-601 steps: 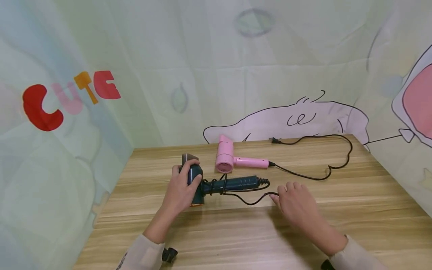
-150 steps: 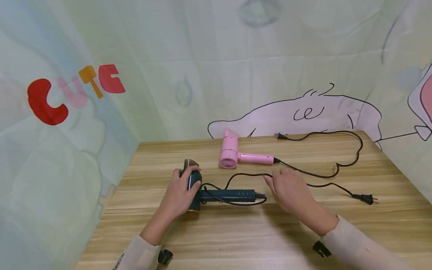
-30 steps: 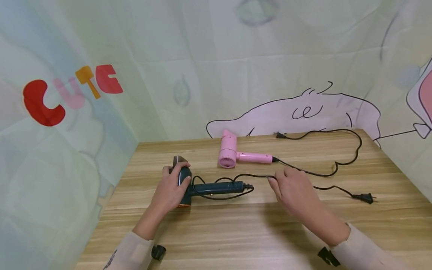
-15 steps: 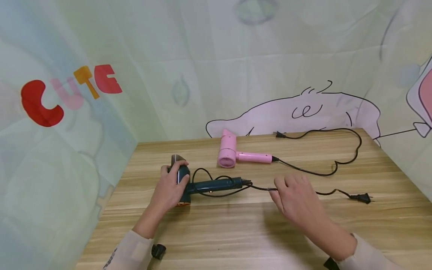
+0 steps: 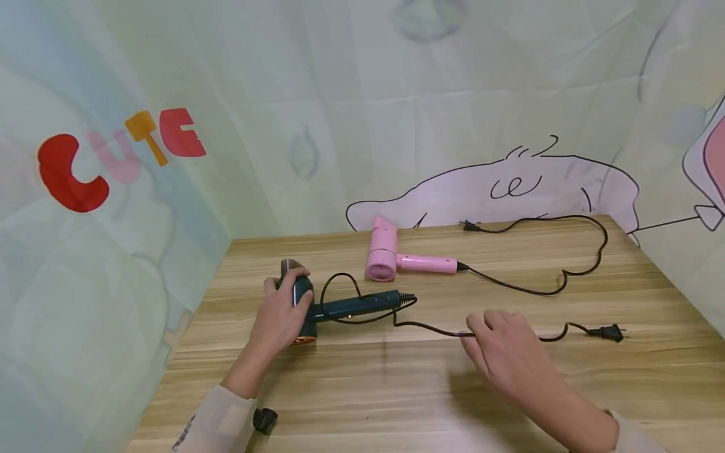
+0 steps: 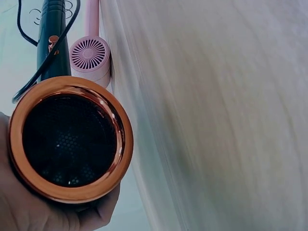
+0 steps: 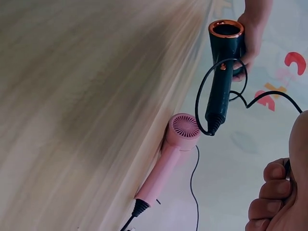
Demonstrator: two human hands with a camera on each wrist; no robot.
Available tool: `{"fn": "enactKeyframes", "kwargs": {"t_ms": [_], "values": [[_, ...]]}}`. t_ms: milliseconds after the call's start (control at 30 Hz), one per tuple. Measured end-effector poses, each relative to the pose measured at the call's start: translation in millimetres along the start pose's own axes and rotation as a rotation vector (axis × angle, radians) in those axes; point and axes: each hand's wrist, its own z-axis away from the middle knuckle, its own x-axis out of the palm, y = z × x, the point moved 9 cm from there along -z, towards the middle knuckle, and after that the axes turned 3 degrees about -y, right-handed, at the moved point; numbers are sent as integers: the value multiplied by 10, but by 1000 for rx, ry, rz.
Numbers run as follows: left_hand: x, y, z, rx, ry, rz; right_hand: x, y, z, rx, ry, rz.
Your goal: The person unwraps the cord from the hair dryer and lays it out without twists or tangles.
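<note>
My left hand (image 5: 281,314) grips the body of a dark teal hair dryer (image 5: 355,306), its handle pointing right. In the left wrist view the copper-rimmed rear of this hair dryer (image 6: 72,187) faces the camera. One loop of its black cord (image 5: 435,329) still circles the handle. Further right, my right hand (image 5: 506,352) holds that cord between curled fingers, and the cord runs on to a black plug (image 5: 606,333). The right wrist view shows the curled fingers of my right hand (image 7: 274,202) and the looped cord on the teal hair dryer (image 7: 220,91).
Behind lies a pink hair dryer (image 5: 382,251) with its black cord (image 5: 600,251) spread to the right and its plug (image 5: 470,226) near the back edge of the wooden table (image 5: 362,402). A printed cloth (image 5: 272,126) hangs behind and at the left.
Since 20 seconds ago, the several wraps round the teal handle have come down to a loose loop. Lately my right hand has drawn the cord toward the front; the handle has tilted up at its right end.
</note>
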Motion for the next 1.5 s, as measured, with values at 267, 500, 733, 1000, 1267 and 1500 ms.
{"fn": "enactKeyframes", "kwargs": {"t_ms": [267, 500, 733, 1000, 1267, 1500], "values": [[-19, -80, -42, -36, 8, 5, 127, -24, 100, -22, -111, -60], [-66, -201, -71, -62, 26, 25, 235, -3, 191, 3, -174, -104], [-66, -213, -88, -62, 34, 23, 447, 102, 211, 75, -314, -82], [-81, -234, -83, -85, 41, 20, 595, 182, 280, 57, -394, -41], [-101, -251, -79, -93, 27, 24, 647, 236, 336, 58, -458, -27], [-103, -314, -92, -114, 5, 39, 592, 302, 378, 107, -472, -19]]}}
